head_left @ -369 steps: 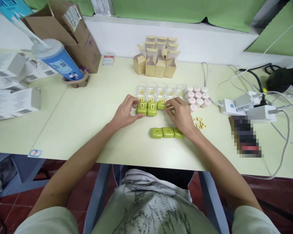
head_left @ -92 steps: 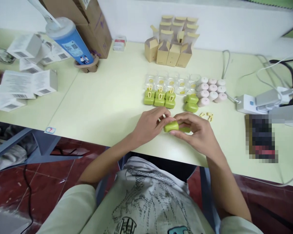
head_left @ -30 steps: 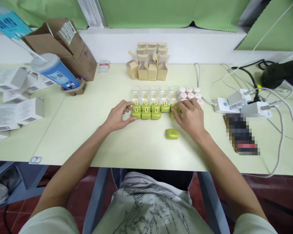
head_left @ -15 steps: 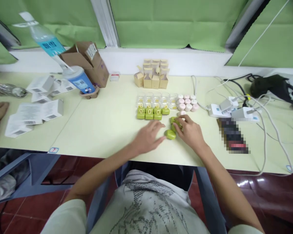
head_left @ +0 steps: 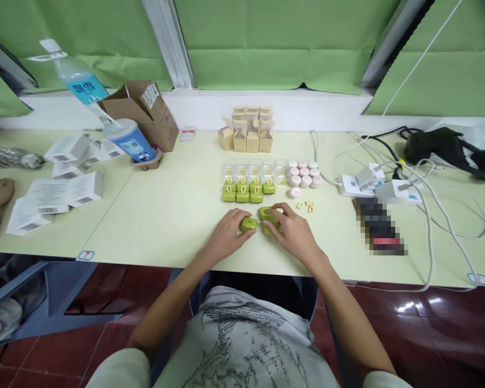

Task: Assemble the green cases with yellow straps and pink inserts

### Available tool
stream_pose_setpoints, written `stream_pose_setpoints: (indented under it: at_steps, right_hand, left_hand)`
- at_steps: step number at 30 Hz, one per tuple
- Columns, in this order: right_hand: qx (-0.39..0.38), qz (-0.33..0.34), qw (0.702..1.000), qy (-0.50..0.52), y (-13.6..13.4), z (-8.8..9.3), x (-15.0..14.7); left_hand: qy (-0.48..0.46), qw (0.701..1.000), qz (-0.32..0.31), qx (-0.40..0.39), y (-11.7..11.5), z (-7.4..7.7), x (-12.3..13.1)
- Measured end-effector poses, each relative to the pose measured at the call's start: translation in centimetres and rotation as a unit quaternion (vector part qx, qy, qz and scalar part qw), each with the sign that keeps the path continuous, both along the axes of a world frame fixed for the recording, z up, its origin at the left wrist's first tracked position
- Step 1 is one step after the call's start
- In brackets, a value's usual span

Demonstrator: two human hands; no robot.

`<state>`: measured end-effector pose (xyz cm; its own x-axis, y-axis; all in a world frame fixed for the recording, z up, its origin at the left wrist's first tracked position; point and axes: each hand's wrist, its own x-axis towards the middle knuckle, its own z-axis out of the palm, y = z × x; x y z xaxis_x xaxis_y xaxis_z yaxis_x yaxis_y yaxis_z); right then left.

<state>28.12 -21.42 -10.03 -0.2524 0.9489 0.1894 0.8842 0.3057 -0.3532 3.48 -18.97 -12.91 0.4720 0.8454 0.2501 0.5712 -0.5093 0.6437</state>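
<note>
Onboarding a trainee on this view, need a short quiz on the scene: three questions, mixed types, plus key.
1. True or false: the left hand is holding a white box.

2. What stands straight behind the clear cups, as the person sees it?
A) blue tub
B) open boxes
C) power strip

3. Which of the person's hands is nearer the loose yellow loops?

Key:
1. False; it grips a green case.
2. B.
3. The right hand.
</note>
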Motion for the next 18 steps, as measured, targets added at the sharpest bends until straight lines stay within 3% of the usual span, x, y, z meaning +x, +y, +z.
stream_pose_setpoints:
  at_steps: [2, 4, 8, 13, 18]
  right_hand:
    - [0.032, -0.013, 0.999, 0.037, 0.3, 0.0, 0.6]
    - [0.084, -0.067, 0.993, 0.055, 1.1, -0.1, 1.9]
    - [0.117, -0.175, 0.978, 0.012, 4.3, -0.5, 5.1]
    - [0.049, -0.172, 0.984, -0.025, 7.2, -1.7, 6.4]
    - [0.086, -0.176, 0.98, 0.025, 7.2, -2.1, 7.5]
  left_hand:
    - [0.008, 1.0, 0.003, 0.016, 0.0, -0.3, 0.3]
    - [0.012, 0.999, 0.003, 0.031, 0.1, -0.6, 0.6]
    - [0.006, 0.998, 0.008, 0.054, 0.2, -1.1, 1.1]
    - [0.019, 0.998, 0.007, 0.063, 0.3, -1.4, 1.1]
    - [0.033, 0.997, 0.004, 0.076, 0.1, -1.4, 1.0]
